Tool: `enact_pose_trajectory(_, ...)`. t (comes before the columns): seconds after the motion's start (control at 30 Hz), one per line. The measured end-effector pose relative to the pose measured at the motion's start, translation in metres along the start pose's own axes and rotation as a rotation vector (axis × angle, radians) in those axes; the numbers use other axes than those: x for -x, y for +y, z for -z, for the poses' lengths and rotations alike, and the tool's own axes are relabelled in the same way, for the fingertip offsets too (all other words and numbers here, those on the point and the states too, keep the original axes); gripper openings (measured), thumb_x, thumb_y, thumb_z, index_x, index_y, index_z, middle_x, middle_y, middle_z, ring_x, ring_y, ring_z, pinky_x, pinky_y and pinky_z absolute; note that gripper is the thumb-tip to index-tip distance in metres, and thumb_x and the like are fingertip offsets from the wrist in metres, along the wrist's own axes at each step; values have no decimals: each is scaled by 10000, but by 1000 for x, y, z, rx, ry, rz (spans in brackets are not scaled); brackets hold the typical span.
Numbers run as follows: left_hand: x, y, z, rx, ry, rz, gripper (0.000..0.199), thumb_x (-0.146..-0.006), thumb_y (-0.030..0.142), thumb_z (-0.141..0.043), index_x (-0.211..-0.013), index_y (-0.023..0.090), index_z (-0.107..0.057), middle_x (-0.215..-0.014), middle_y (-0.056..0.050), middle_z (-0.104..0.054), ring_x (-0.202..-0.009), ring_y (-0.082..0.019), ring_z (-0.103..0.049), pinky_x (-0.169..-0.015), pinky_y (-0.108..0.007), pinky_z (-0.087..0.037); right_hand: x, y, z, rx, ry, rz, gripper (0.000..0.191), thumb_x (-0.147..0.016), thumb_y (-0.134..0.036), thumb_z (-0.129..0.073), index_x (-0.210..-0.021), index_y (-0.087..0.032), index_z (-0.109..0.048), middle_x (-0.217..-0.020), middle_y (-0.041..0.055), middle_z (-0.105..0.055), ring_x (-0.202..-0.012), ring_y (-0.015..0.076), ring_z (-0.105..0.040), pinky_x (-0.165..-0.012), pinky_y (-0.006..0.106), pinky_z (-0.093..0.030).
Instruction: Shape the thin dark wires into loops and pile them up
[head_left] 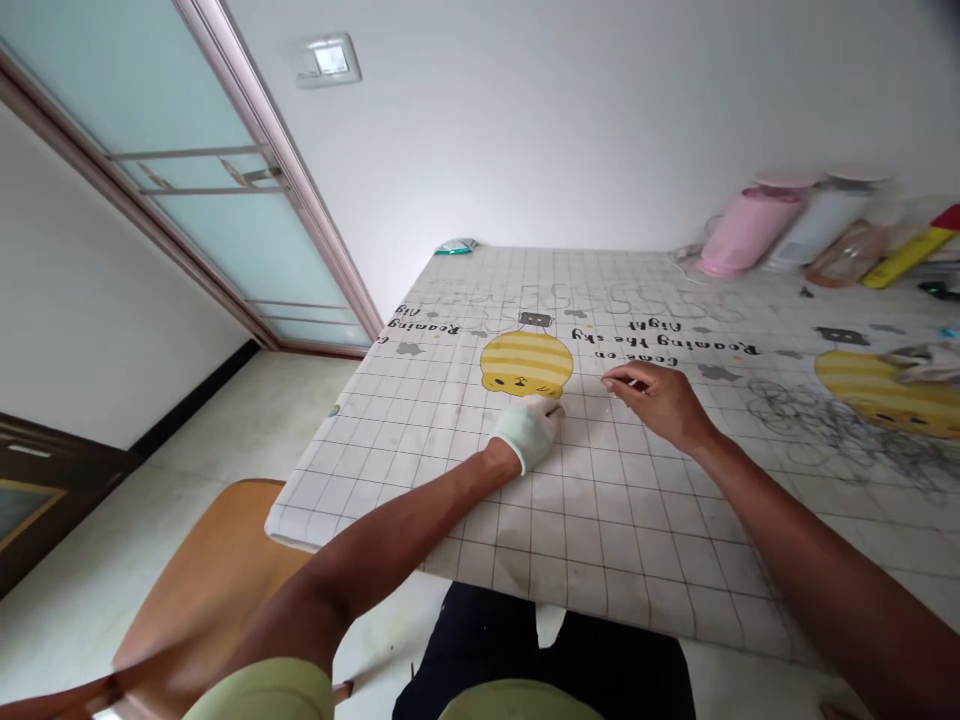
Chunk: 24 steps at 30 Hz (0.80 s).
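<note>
On my far left a frosted glass door (255, 240) stands in a pinkish metal frame, and below it a smooth, curved wooden chair (217, 560) sits beside the table. My left hand (531, 430), in a pale knit glove, rests over the gridded tablecloth (465, 440), fingers curled in just below a printed yellow balloon (526, 362); I can't tell whether they hold anything. Thin, wiry loops (570, 297) run in faint rows across the cloth beyond my hands. My bare right hand (656, 395) has thumb and forefinger drawn narrow; whether something fine sits between them, I can't tell. Right of it lies a loose tangle of fine strands (817, 435), with a pink cylinder (750, 230) behind, near the wall.

The cloth's left edge slants away from a rounded corner; the front edge crosses above my lap. Several grid squares separate my two hands, giving them sideways room.
</note>
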<state>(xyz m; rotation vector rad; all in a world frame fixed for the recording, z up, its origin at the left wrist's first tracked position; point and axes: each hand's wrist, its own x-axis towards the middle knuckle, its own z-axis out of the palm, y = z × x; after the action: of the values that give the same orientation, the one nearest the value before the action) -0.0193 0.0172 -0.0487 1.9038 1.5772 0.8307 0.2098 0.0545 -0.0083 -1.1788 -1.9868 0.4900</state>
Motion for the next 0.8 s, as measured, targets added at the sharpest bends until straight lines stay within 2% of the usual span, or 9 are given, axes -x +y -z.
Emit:
enact_pose_trajectory(0.17,-1,-1,-8,-111,-53,-76,292,-963,272,-506,-790,225,-736,-880,-91,-727,-861,-254,-641,-795,-361,-458,-65,2,-28,46,-40,53,170,-914,-365,-673,-852,-240,-770,-870,46,-764,-765,218,-680,-673,353,-502)
enact_pose_trajectory(0.33,-2,-3,-6,-120,-97,-126,307,-969,279,-490,-772,228,-720,-865,-95,-712,-841,-262,-627,-729,-380,-428,-135,32,-56,100,-101,93,178,-889,-343,-662,-824,-221,-774,-888,42,-767,-801,202,-668,-727,335,-492)
enact_pose_trajectory(0.43,-4,-3,-6,-143,-122,-137,320,-975,287,-486,-762,223,-715,-840,-102,-704,-827,-266,-622,-708,-387,-419,-167,51,-67,100,-135,33,185,-871,-348,-677,-841,-202,-787,-818,37,-752,-680,164,-620,-660,307,-464)
enact_pose_trajectory(0.5,-5,-3,-5,-163,-130,-147,330,-983,297,-483,-770,221,-724,-839,-106,-705,-835,-267,-624,-718,-388,-427,-184,62,-74,101,-149,15,195,-856,-359,-690,-839,-194,-791,-782,37,-739,-646,155,-594,-634,298,-448)
enact_pose_trajectory(0.63,-6,1,-3,-222,-193,-115,334,-997,307,-475,-834,205,-748,-853,-92,-711,-838,-249,-625,-725,-369,-447,-210,77,-90,155,-181,46,204,-856,-356,-671,-839,-194,-793,-835,51,-741,-744,185,-625,-671,298,-457)
enact_pose_trajectory(0.8,-5,3,-1,-306,-197,-144,341,-1013,301,-460,-874,196,-753,-864,-73,-711,-849,-223,-625,-755,-345,-469,-229,85,-107,234,-193,96,181,-861,-289,-633,-816,-194,-781,-897,67,-733,-829,213,-638,-745,322,-475)
